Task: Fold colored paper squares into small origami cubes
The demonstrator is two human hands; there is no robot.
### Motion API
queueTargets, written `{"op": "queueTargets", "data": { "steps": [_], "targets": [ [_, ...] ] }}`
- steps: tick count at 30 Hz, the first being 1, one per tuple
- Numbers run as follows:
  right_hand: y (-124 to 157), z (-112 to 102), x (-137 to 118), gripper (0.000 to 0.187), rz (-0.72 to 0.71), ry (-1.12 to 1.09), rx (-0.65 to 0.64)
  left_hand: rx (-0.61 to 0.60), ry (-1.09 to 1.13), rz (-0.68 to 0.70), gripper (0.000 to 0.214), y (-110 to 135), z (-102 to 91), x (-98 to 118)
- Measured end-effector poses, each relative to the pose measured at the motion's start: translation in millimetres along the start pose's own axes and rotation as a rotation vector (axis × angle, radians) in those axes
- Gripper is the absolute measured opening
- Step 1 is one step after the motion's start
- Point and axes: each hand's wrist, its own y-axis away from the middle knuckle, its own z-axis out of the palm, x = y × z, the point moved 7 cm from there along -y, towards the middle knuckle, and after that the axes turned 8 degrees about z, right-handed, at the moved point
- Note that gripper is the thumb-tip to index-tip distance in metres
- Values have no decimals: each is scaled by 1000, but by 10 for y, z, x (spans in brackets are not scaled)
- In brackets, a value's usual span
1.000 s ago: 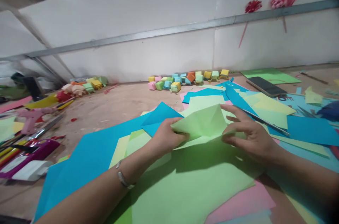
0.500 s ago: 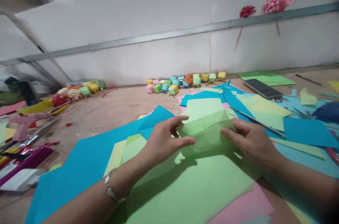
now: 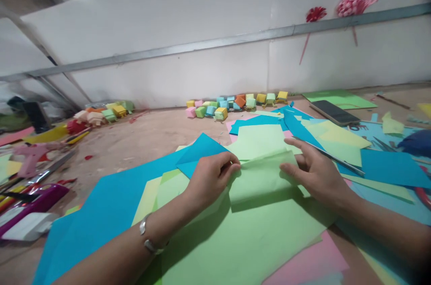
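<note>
A light green sheet of paper, folded over along its upper edge, is held just above a larger light green sheet. The thumb and fingertips of my left hand pinch its upper left corner. At the right edge, my right hand has its thumb on the front of the paper. Its index finger reaches out above the fold, and the other fingers are partly hidden behind the edge. Another pale green piece lies just beyond the fold.
Blue sheets spread to the left, pink paper at the front. Scissors and a phone lie right. Small coloured paper figures line the wall. A pink glue gun and a purple tool are left.
My left hand has gone from spread fingers to a pinch on the paper's corner. My right index finger has stretched out above the fold. The held paper now sits flatter and lower.
</note>
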Motion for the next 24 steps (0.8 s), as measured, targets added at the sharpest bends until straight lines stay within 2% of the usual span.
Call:
{"op": "queueTargets", "data": {
  "steps": [3, 7, 13, 17, 24],
  "targets": [
    [-33, 26, -7, 50, -14, -101, -87, -50, -69, 122, 19, -8, 30, 64],
    [-23, 29, -87, 24, 4, -32, -125, -76, -97, 134, 19, -11, 52, 84],
    [-1, 41, -159, 19, -43, 63, -126, -183, -106, -16, 22, -3, 102, 16],
    [15, 62, -163, 19, -105, 152, -122, -259, -111, -57, 19, 22, 149, -4],
    [81, 154, -244, 19, -260, 292, -157, -315, -176, -15, 16, 42, 246, 35]
  ]
}}
